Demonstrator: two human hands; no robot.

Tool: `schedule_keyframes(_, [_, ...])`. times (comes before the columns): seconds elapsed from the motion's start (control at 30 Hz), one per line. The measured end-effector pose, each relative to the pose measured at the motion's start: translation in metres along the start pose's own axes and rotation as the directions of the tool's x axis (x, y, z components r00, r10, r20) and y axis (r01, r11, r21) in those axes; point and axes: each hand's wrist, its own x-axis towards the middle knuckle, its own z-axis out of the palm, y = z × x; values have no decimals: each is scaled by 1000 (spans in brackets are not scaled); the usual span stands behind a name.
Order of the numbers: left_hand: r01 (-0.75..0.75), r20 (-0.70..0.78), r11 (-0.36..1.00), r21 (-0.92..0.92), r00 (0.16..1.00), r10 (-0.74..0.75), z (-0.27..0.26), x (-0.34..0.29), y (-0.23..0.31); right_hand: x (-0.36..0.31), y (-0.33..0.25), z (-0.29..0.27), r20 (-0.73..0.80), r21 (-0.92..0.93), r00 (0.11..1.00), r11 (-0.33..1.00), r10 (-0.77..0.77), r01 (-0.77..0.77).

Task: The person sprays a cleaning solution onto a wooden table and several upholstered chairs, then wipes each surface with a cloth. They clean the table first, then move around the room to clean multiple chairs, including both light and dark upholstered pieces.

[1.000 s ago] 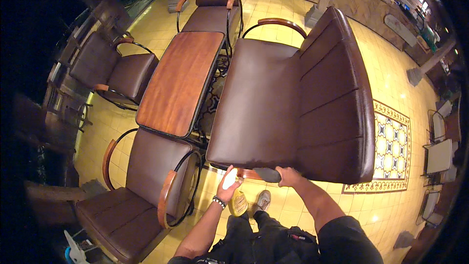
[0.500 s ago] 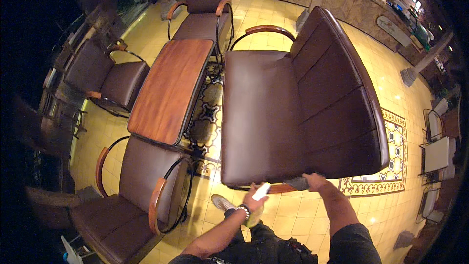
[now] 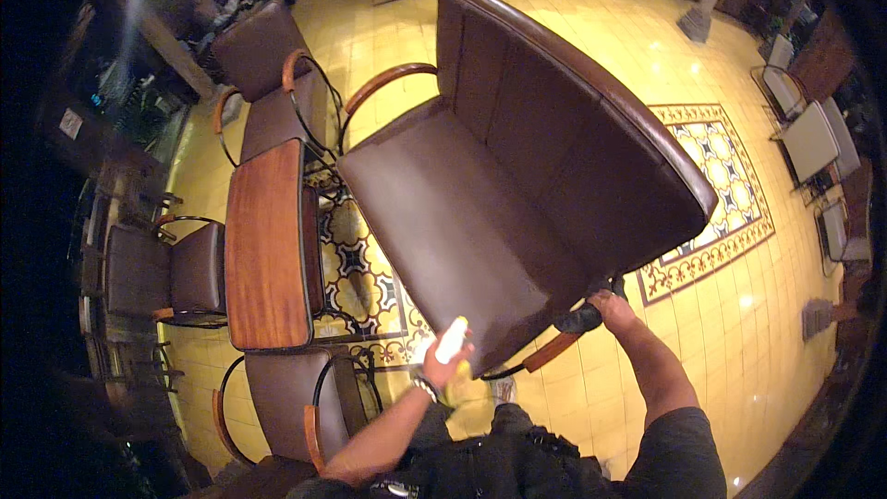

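My left hand (image 3: 445,368) is closed around what looks like a spray bottle (image 3: 452,340), with a white top and a yellowish body partly hidden below the hand. It is beside the near front corner of a brown leather bench seat (image 3: 443,212). A dark grey cloth (image 3: 579,318) is bunched in my right hand (image 3: 613,310), at the back end of the bench's near wooden armrest (image 3: 552,351). The fingertips of that hand are partly hidden. The bench's tall padded backrest (image 3: 564,120) rises on the right.
A low wooden table (image 3: 266,249) stands left of the bench. Brown armchairs surround it: one far (image 3: 277,83), one left (image 3: 194,268), one near (image 3: 296,397). Patterned tiles (image 3: 725,176) lie behind the bench. Pale chairs and a small table (image 3: 811,140) stand far right.
My view has turned, so the bench appears rotated and the table farther left. The cloth hand has shifted toward the rear of the armrest; the bottle hand is now by the seat corner.
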Motion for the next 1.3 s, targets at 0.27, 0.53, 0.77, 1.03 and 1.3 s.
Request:
schedule_keyframes(0.27, [66, 160, 998, -23, 985, -61, -85, 137, 10, -39, -134, -1, -98, 680, 678, 547, 728, -489])
schedule_keyframes(0.53, [126, 57, 992, 4, 990, -126, -206, 279, 10, -53, -314, 55, 331, 941, 307, -289, 892, -174])
schedule_keyframes(0.77, [-93, 87, 995, 31, 992, 90, -299, 366, 24, -5, -373, 60, 393, 919, 237, -372, 889, -127])
schedule_keyframes(1.03, [-218, -2, 953, 208, 975, 223, -358, 436, 23, 94, -396, 76, 408, 908, 247, -420, 879, -8])
schedule_keyframes(1.3, [-252, 602, 836, 488, 791, -113, -348, 467, 9, 166, -399, 102, 491, 868, 123, -497, 863, 22])
